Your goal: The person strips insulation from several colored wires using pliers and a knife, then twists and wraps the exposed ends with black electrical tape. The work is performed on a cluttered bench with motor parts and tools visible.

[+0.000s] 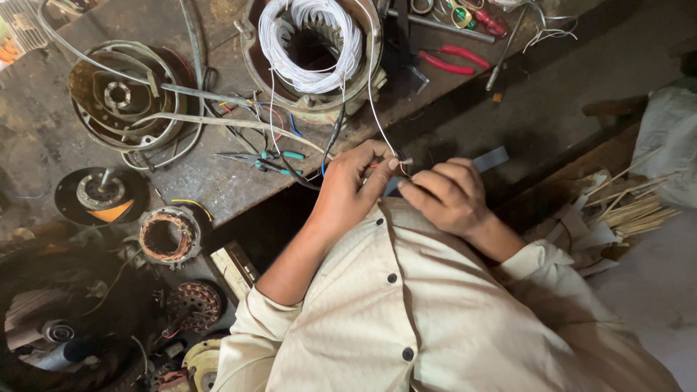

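Observation:
My left hand (356, 181) pinches thin wire ends that run down from the motor stator (312, 58), a round metal housing wound with white wire, on the workbench. My right hand (443, 194) is just to its right, fingers curled, holding a grey-blue strip of insulating paper (491, 158) that sticks out past the knuckles. The two hands nearly touch over the bench's front edge, above my cream shirt. The wire tips are partly hidden between the fingers.
Green-handled scissors (272, 161) lie left of my hands. Red-handled pliers (450, 59) and a screwdriver rest at the back right. An open motor housing (123, 94) sits at the left. A copper-wound stator (168, 236) and rotor parts lie on the floor. Bamboo slivers (632, 207) are at the right.

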